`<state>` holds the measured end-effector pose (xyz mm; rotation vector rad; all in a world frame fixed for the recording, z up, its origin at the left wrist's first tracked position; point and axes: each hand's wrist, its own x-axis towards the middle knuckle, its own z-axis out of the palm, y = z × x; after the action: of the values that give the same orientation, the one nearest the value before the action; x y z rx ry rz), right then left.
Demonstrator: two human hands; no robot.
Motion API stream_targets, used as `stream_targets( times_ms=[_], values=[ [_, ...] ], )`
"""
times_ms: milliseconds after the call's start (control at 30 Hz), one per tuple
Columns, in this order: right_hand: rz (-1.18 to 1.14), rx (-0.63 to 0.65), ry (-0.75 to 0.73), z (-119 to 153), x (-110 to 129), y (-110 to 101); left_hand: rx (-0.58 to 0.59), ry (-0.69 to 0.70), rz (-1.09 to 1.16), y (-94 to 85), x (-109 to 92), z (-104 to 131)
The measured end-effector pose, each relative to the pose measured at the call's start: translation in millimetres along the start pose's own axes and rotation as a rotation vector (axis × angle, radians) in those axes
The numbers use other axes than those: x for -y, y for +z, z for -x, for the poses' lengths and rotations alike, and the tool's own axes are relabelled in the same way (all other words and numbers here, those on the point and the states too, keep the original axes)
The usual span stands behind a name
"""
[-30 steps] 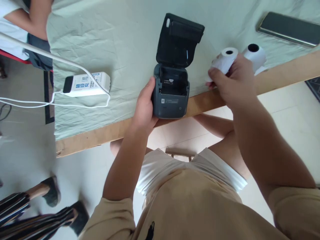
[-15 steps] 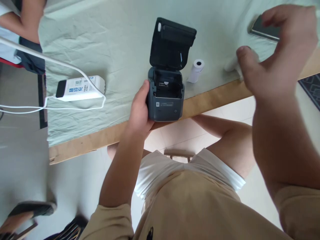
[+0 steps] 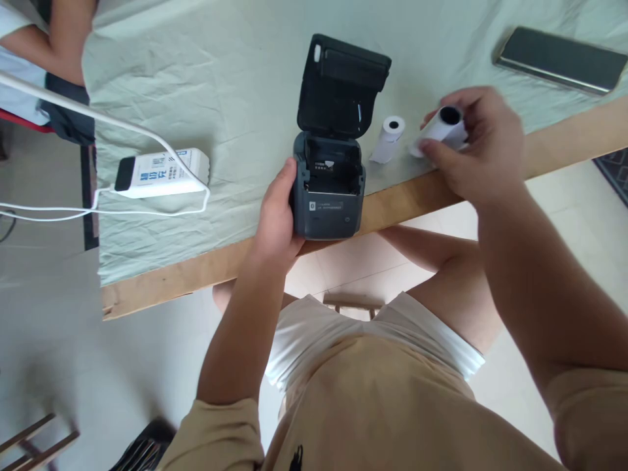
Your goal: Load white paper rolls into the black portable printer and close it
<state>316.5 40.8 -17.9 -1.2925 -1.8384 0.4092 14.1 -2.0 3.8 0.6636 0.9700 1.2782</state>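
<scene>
My left hand [image 3: 279, 212] is wrapped round the left side of a dark label printer [image 3: 330, 216], whose black lid [image 3: 341, 85] stands raised and whose paper bay shows no roll. On the right, my right hand [image 3: 483, 140] has its thumb and fingers round a white paper roll [image 3: 436, 131] with a wide dark core. Between that roll and the printer, a thinner white paper roll [image 3: 387, 140] with a small core rests on the green cloth, touched by neither hand.
A white power bank [image 3: 164, 173] with white cables lies on the green cloth [image 3: 245, 85] at the left. At the upper right is a dark phone [image 3: 562, 59]. The wooden table edge [image 3: 171, 281] runs along the front. Another person's arm [image 3: 71, 46] shows at the upper left.
My right hand has come down and left from near the phone and closed on the wide-core roll. The phone is now uncovered. My left hand still holds the printer.
</scene>
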Motion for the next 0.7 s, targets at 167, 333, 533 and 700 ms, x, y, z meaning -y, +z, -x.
stream_targets(
  times_ms=[167,333,533,700],
  values=[
    [0.099,-0.142,-0.036,1.5,11.4,20.0,-0.017,0.002,-0.027,2.2,-2.2,0.7],
    [-0.056,-0.329,0.061,4.3,34.9,26.3,-0.001,0.004,-0.029,0.2,-2.3,3.6],
    [-0.108,-0.113,-0.21,-2.9,121.4,39.6,0.075,0.02,-0.08,0.2,-8.5,12.2],
    [0.208,0.092,-0.121,-18.1,135.4,56.9,0.116,0.051,-0.045,0.2,-6.3,10.1]
  ],
)
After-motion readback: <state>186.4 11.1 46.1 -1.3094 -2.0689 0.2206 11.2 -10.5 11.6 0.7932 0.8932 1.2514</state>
